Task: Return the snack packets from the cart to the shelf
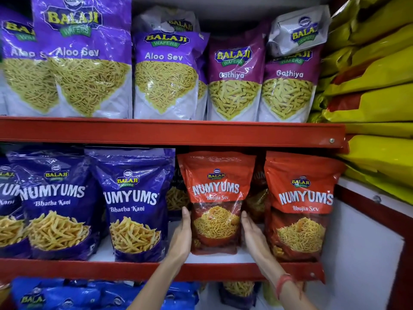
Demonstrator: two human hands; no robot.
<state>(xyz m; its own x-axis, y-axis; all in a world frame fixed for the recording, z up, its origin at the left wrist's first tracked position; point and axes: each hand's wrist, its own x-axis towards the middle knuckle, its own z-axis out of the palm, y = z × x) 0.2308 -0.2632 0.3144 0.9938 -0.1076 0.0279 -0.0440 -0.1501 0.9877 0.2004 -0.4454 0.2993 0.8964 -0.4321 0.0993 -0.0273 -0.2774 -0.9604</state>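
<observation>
An orange Numyums Bhujia Sev packet [215, 198] stands upright on the middle shelf [134, 270], which has a red front rail. My left hand [182, 238] presses flat against the packet's left side and my right hand [252, 236] against its right side, so the packet is held between both palms. A second orange Bhujia Sev packet [301, 204] stands just to its right. Two blue Bhatha Kani packets [131, 202] stand to the left. The cart is out of view.
The upper shelf [169, 132] carries purple Aloo Sev packets [165, 70] and magenta Gathiya packets [234, 81]. Stacked yellow sacks [375, 86] fill the right side. Blue packets [67, 296] lie on the bottom shelf. A white panel with red trim [362, 242] closes the right end.
</observation>
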